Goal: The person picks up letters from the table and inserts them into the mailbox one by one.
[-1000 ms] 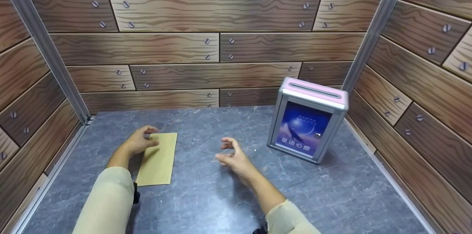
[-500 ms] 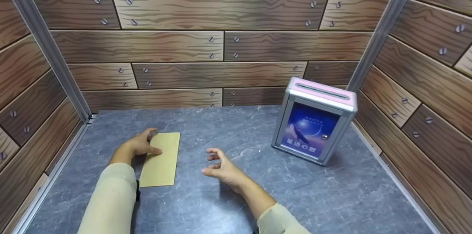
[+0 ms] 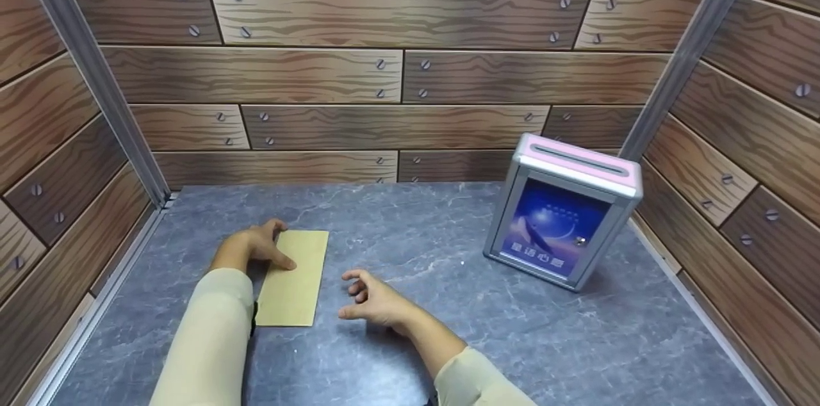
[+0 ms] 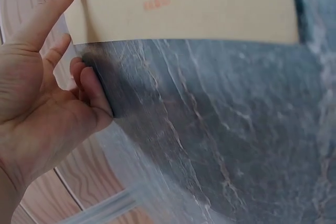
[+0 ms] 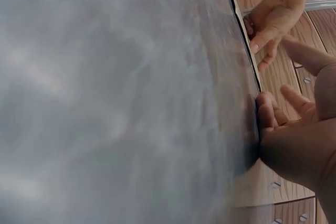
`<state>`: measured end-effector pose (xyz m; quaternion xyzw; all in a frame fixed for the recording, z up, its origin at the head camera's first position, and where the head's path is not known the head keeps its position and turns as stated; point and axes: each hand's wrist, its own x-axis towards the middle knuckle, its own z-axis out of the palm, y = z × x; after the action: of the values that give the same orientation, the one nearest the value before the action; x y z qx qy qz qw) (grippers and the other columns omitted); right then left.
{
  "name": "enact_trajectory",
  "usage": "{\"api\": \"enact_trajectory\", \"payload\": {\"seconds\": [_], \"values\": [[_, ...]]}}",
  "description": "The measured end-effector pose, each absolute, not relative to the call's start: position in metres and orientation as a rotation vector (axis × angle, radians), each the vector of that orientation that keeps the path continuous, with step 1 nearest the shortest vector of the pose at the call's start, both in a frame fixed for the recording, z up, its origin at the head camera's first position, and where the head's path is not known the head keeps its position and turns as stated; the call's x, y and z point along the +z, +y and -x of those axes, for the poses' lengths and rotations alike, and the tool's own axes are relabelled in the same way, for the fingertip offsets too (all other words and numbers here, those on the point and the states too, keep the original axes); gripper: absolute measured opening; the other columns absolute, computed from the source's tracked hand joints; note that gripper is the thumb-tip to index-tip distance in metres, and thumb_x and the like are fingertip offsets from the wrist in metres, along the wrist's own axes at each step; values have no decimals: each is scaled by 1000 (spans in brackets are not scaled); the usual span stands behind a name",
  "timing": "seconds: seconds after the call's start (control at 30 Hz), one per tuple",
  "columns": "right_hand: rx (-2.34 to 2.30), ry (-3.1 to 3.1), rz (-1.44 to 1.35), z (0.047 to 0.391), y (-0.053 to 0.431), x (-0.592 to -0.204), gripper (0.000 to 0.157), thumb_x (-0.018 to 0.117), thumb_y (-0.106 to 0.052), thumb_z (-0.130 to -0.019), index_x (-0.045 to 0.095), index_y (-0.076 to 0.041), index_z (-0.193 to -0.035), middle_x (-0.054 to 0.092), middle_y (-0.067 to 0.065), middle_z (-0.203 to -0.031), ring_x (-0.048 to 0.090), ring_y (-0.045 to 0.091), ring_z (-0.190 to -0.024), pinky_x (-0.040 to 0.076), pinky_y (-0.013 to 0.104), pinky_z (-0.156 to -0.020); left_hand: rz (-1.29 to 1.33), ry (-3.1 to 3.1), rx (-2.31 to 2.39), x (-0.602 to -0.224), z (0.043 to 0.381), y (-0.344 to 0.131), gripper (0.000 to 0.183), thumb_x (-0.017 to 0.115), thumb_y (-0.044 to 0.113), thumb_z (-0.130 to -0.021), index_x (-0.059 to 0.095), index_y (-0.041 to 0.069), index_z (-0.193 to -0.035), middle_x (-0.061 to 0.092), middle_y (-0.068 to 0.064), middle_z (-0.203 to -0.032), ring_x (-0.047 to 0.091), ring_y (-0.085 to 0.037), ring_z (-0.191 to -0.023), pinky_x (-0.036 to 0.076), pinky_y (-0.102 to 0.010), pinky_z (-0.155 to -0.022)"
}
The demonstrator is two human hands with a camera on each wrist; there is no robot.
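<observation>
A tan paper envelope [image 3: 298, 284] lies on the left part of the grey marbled table; the left wrist view shows small red print on the envelope [image 4: 184, 11]. My left hand [image 3: 259, 246] is at its left edge, thumb over its upper face and the other fingers beside the far left corner. In the left wrist view the little finger side of my left hand [image 4: 47, 98] rests by the tabletop. My right hand [image 3: 378, 303] is just right of the envelope, fingers loosely bent with nothing between them. The right wrist view shows my right hand [image 5: 299, 135] low against the table.
A silver-framed box [image 3: 564, 217] with a pink slotted top, a blue printed front and a small lock stands upright at the right. Wood-patterned walls [image 3: 320, 73] with metal corner posts enclose the table [image 3: 410, 233] at the back and sides.
My right hand has moved left toward the envelope. My left thumb has come further over the envelope, which has stayed in place. The head view has shifted slightly.
</observation>
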<state>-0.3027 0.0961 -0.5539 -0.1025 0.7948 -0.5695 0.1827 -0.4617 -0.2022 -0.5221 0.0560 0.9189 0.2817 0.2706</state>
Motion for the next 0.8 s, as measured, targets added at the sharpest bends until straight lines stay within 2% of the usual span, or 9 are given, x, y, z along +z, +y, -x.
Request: {"api": "enact_trajectory", "payload": {"seconds": [0.1, 0.27, 0.5, 0.63, 0.8], "values": [[-1568, 2273, 283, 302, 93, -553, 65, 88, -9, -89, 58, -13, -147, 56, 7, -128, 49, 20, -109, 43, 32, -93, -132, 2474, 764, -522, 461, -200, 110, 97, 42, -79, 32, 10, -162, 35, -34, -165, 49, -44, -142, 47, -58, -121], [-1501, 2320, 306, 301, 87, -555, 66, 90, -9, -86, 60, -10, -145, 54, 6, -128, 49, 21, -113, 46, 36, -102, -116, 2481, 766, -523, 461, -200, 102, 99, 40, -78, 38, 8, -153, 43, -30, -154, 56, -37, -129, 52, -52, -114], [-1385, 2444, 265, 301, 74, -551, 67, 93, -14, -84, 63, -9, -144, 56, 7, -132, 52, 24, -125, 46, 49, -119, -88, 2499, 776, -524, 460, -197, 90, 99, 40, -77, 43, 7, -139, 40, -28, -144, 54, -36, -118, 54, -49, -104], [-1285, 2540, 221, 302, 66, -549, 70, 93, -22, -84, 62, -12, -147, 58, 7, -131, 50, 23, -125, 45, 49, -119, -76, 2540, 753, -523, 457, -194, 89, 98, 43, -78, 42, 6, -137, 39, -29, -143, 51, -38, -118, 51, -52, -106], [-1108, 2703, 222, 303, 58, -551, 70, 92, -30, -84, 63, -15, -146, 60, 6, -124, 50, 23, -117, 47, 45, -112, -105, 2608, 721, -527, 450, -192, 93, 97, 49, -78, 40, 4, -136, 40, -31, -141, 49, -42, -123, 48, -58, -110]]}}
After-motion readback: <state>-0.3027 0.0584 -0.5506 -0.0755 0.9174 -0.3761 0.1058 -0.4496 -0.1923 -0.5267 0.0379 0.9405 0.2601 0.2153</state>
